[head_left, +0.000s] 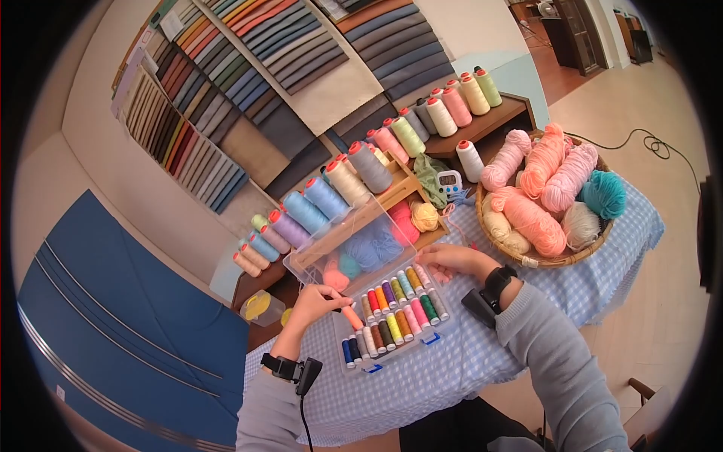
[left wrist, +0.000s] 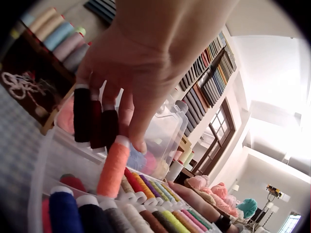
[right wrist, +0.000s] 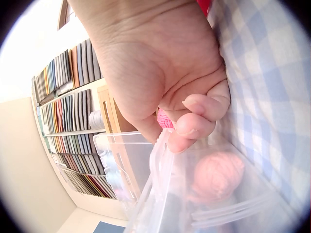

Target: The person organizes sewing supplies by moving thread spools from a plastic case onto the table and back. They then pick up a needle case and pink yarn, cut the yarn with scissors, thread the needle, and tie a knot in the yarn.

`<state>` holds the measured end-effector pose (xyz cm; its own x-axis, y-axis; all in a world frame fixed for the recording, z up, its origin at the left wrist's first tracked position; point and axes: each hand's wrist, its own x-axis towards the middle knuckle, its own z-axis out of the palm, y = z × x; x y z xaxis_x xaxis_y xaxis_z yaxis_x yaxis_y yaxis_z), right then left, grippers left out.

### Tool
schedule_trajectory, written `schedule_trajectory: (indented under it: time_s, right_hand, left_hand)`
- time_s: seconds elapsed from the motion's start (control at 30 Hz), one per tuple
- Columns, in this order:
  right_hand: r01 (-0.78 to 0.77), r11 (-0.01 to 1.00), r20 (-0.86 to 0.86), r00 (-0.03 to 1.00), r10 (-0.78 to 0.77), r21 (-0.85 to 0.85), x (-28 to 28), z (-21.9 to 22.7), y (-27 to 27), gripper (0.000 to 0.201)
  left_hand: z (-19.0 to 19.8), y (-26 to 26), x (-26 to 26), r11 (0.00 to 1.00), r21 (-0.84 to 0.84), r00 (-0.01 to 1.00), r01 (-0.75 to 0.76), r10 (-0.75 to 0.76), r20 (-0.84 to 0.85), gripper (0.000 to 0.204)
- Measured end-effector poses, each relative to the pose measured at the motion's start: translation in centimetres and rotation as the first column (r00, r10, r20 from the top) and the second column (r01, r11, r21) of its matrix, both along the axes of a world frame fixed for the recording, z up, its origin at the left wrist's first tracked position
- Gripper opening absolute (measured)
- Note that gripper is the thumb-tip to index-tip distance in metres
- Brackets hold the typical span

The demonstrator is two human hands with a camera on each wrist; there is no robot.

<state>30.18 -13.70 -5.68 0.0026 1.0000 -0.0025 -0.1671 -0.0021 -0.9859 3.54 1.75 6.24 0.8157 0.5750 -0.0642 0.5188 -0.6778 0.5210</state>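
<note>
My left hand [head_left: 320,300] reaches over the left end of a clear plastic box [head_left: 392,355] and pinches the upper end of an orange thread spool [left wrist: 114,167], which is tilted. Dark thread spools [left wrist: 81,116] overlap its other fingers in the left wrist view. Several coloured spools [head_left: 392,329] lie in two rows in the box, dark blue ones [left wrist: 65,211] at the near left. The box's clear lid [head_left: 301,264] stands raised behind them. At the far right corner my right hand [head_left: 459,260] grips the clear plastic edge [right wrist: 163,150] between thumb and curled fingers.
A wicker basket [head_left: 595,245] of yarn skeins stands to the right on the blue checked cloth [head_left: 542,286]. Behind the box, a wooden rack [head_left: 407,181] bears large thread cones, with yarn balls [head_left: 403,220] below. A small timer [head_left: 449,182] sits near the basket.
</note>
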Motion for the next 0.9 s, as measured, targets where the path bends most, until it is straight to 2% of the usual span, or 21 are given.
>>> schedule_trajectory:
  time_s: [0.03,0.1,0.23,0.3,0.33,0.4,0.53,0.7,0.83,0.9]
  right_hand:
    - [-0.007,1.0,0.002,1.0,0.007,-0.003,0.0,0.0,0.0,0.027]
    - [-0.013,1.0,0.004,1.0,0.013,-0.005,0.0,0.0,0.0,0.027]
    - [-0.011,1.0,-0.001,1.0,0.011,-0.012,0.0,-0.1,0.1,0.026]
    - [-0.014,1.0,0.003,1.0,0.014,-0.015,0.0,-0.1,0.1,0.026]
    - [-0.017,1.0,0.006,1.0,0.017,-0.012,0.1,-0.1,0.1,0.027]
    - [-0.019,1.0,0.008,1.0,0.019,-0.009,0.0,-0.1,0.1,0.027]
    - [0.005,1.0,0.005,1.0,-0.005,-0.012,-0.2,0.2,-0.2,0.025]
    - [0.021,1.0,0.042,0.999,-0.021,-0.01,-0.4,0.6,-0.5,0.026]
    - [0.018,1.0,0.021,1.0,-0.018,-0.006,-0.4,0.6,-0.5,0.026]
    - [0.015,1.0,0.003,1.0,-0.015,-0.009,-0.4,0.5,-0.5,0.027]
  left_hand:
    - [-0.4,0.3,-0.1,1.0,0.001,1.0,0.0,0.0,0.0,0.024]
    - [-1.0,0.8,-0.2,0.985,0.169,0.999,0.044,-0.045,0.007,0.028]
    - [-1.0,1.0,-0.5,0.983,0.161,0.994,0.085,-0.094,0.047,0.03]
    - [-0.4,1.0,-0.9,0.963,0.219,0.985,0.156,-0.168,0.041,0.036]
    - [0.1,0.9,-1.2,0.963,0.218,0.985,0.156,-0.169,0.041,0.036]
    - [1.1,0.3,-1.7,0.994,0.081,0.996,0.072,-0.068,-0.055,0.05]
    - [2.2,-0.2,-2.4,0.996,0.058,0.996,0.068,-0.064,-0.065,0.063]
    - [2.0,-0.1,-2.5,0.991,-0.124,0.998,0.051,-0.056,-0.036,0.075]
    - [1.3,-0.7,-1.5,0.993,-0.039,0.992,0.116,-0.118,-0.053,0.076]
    - [1.0,-0.5,-1.2,0.98,0.034,0.981,0.195,-0.195,-0.012,0.076]
